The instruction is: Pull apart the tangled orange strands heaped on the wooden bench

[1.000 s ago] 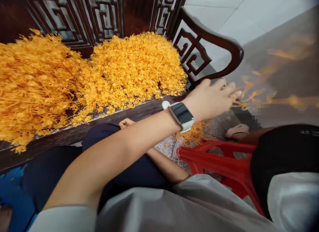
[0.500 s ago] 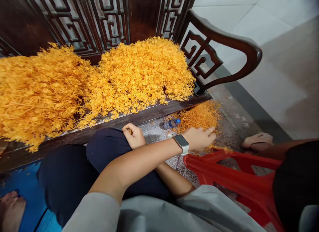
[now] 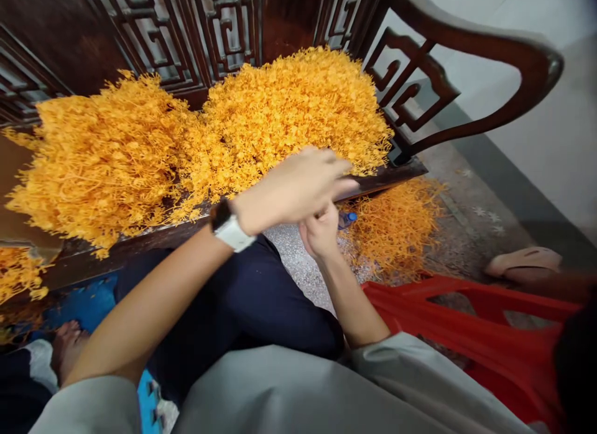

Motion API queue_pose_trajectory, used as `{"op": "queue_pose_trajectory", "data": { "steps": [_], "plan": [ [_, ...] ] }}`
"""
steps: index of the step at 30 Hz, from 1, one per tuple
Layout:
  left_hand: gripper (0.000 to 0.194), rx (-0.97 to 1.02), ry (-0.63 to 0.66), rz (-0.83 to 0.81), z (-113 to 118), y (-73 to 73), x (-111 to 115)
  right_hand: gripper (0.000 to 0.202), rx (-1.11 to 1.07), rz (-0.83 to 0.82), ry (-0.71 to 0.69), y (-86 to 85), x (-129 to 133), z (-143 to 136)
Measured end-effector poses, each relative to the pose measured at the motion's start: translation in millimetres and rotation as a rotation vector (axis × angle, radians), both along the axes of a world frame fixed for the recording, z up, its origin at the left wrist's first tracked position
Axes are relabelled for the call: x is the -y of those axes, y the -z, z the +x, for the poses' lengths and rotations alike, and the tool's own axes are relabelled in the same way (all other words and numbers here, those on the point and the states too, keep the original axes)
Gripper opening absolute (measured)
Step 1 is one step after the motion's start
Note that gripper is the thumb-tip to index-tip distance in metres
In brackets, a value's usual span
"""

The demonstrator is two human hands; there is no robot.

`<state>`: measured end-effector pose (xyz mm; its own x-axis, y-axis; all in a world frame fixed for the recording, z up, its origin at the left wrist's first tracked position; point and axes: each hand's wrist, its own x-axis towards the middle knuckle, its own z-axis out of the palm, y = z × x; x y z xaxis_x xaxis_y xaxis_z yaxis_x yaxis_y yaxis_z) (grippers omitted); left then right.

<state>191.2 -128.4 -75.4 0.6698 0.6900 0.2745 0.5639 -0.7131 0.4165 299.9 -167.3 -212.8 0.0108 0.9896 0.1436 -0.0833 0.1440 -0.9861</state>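
Note:
My left hand (image 3: 303,179), with a white-banded watch on its wrist, is above the front edge of the bench, blurred, its fingers stretched to the right and somewhat apart. Nothing shows in it. Just below, my right hand (image 3: 321,232) is closed in a pinch; what it holds is hidden. The two hands overlap in view. Behind them, a large heap of yellow-orange strands with frilled ends (image 3: 289,110) lies on the dark wooden bench (image 3: 405,173). A second heap (image 3: 112,160) lies to its left.
Thinner orange strands (image 3: 396,229) lie on the floor beside a blue-capped bottle (image 3: 347,219). A red plastic stool (image 3: 476,322) stands at the right, near another person's foot (image 3: 527,260). A bare foot (image 3: 69,341) rests near a blue mat at the left.
My left hand has moved from the floor strands up and left, over the bench edge. My right hand has risen from my knee and moved right. The view has shifted.

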Motion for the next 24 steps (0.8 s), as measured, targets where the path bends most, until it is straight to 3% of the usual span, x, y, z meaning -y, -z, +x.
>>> {"op": "queue_pose_trajectory", "data": {
  "steps": [2, 4, 7, 11, 15, 18, 21, 24],
  "plan": [
    [0.036, 0.102, -0.164, -0.034, -41.7, 4.6, 1.9, 0.041, -0.11, 0.052, 0.008, -19.8, -5.4, -1.7],
    [0.04, 0.214, -0.243, -0.155, -68.5, 14.5, 8.5, 0.035, -0.108, 0.112, 0.036, -35.1, -13.1, -10.5],
    [0.037, 0.332, -0.259, -0.309, -86.5, 26.3, 19.0, 0.03, 0.035, 0.231, 0.162, -43.2, -28.8, -27.0],
    [0.03, 0.331, -0.278, -0.278, -100.8, 29.2, 19.9, 0.029, 0.271, 0.403, 0.213, -42.6, -41.4, -42.0],
    [0.021, 0.42, -0.424, -0.181, -126.7, 38.9, 2.1, 0.014, 0.361, 0.696, 0.229, -62.5, -22.0, -57.6],
    [0.019, 0.558, -0.623, -0.108, -155.9, 51.0, -19.4, 0.009, 0.255, 0.749, 0.269, -92.5, 4.4, -65.2],
    [0.022, 0.789, -0.8, -0.14, -180.4, 55.4, -35.3, 0.01, 0.218, 0.698, 0.109, -114.0, 9.9, -61.3],
    [0.024, 1.005, -0.828, -0.274, -185.1, 51.8, -38.4, 0.028, 0.364, 0.585, -0.105, -110.0, -23.3, -54.2]
  ]
}}
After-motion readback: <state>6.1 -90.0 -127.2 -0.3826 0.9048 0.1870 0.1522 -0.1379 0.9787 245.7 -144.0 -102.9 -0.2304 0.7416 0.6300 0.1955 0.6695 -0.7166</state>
